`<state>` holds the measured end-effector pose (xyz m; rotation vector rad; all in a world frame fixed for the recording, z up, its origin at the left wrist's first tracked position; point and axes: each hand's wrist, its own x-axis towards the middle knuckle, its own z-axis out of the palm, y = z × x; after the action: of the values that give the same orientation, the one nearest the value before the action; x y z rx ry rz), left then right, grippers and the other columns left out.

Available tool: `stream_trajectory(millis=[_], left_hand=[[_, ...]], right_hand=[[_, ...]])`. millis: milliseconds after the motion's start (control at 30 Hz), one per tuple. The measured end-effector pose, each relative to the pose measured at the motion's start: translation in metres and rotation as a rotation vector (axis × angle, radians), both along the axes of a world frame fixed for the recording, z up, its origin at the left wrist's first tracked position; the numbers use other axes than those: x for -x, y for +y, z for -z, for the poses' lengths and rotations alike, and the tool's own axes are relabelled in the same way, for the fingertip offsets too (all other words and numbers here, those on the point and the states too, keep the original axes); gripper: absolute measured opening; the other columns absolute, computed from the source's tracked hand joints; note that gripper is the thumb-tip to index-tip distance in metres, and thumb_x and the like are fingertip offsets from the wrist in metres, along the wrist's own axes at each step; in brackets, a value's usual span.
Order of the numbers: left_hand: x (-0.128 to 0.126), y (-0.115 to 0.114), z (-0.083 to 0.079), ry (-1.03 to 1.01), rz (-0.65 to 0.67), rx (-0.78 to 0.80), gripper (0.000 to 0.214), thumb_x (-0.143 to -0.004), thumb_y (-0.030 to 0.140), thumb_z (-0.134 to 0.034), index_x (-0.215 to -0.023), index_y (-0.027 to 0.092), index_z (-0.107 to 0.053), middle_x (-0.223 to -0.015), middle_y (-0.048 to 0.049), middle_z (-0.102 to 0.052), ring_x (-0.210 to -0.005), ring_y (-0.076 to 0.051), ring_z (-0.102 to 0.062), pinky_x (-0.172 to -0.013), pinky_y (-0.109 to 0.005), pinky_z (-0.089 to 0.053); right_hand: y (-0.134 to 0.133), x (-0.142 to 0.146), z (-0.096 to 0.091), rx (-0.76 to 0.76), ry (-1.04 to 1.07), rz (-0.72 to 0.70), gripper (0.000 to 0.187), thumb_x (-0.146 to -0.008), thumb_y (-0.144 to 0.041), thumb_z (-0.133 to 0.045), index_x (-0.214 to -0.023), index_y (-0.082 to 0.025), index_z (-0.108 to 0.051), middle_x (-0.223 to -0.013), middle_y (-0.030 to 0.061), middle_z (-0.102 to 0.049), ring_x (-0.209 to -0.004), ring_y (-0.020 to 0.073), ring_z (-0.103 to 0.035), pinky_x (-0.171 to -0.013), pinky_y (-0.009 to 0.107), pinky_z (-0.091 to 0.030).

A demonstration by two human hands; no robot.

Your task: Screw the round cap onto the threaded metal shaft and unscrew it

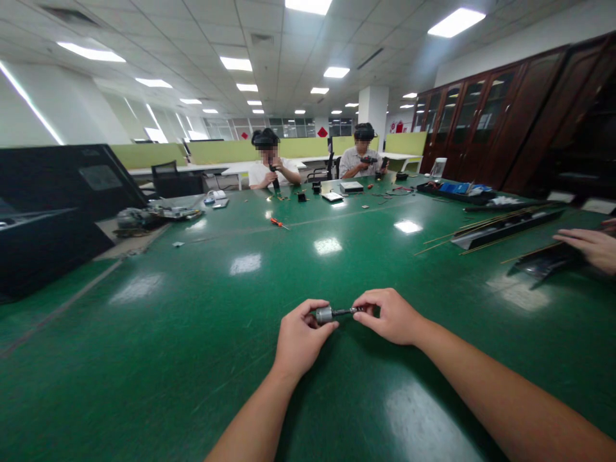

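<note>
Just above the green tabletop (202, 359), in the middle of the view, lies a small motor-like silver cylinder (324, 314) with a thin dark shaft (342, 312) pointing right. My left hand (302, 330) is closed around the cylinder, thumb in front and fingers behind. At the shaft's far end, my right hand (389, 314) pinches the tip between thumb and fingertips. A small metallic bit shows at that pinch, too small to make out. The shaft is roughly level and bridges the gap between my two hands.
An orange-handled screwdriver (277, 222) lies farther up the table. Metal channels (505, 230) and thin rods are at right, near another person's hand (590, 247). Two people (274, 168) sit across the table among small parts. Dark panels (58, 205) stand at left.
</note>
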<state>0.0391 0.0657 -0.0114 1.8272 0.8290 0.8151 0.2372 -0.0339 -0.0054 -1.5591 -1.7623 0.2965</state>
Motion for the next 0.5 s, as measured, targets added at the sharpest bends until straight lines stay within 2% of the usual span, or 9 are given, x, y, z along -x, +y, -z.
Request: stream_trajectory(millis=[500], left_hand=[[0.0008, 0.0011, 0.0028, -0.015, 0.003, 0.026, 0.037, -0.066, 0.027, -0.077, -0.100, 0.016, -0.066, -0.086, -0.0047, -0.072, -0.075, -0.020, -0.067, -0.067, -0.028, -0.049]], right_hand=[[-0.0007, -0.0005, -0.0016, 0.010, 0.001, 0.014, 0.015, -0.084, -0.026, -0.064, -0.092, -0.017, -0.073, -0.076, 0.0028, -0.069, -0.065, 0.0141, -0.061, -0.065, 0.025, -0.044]])
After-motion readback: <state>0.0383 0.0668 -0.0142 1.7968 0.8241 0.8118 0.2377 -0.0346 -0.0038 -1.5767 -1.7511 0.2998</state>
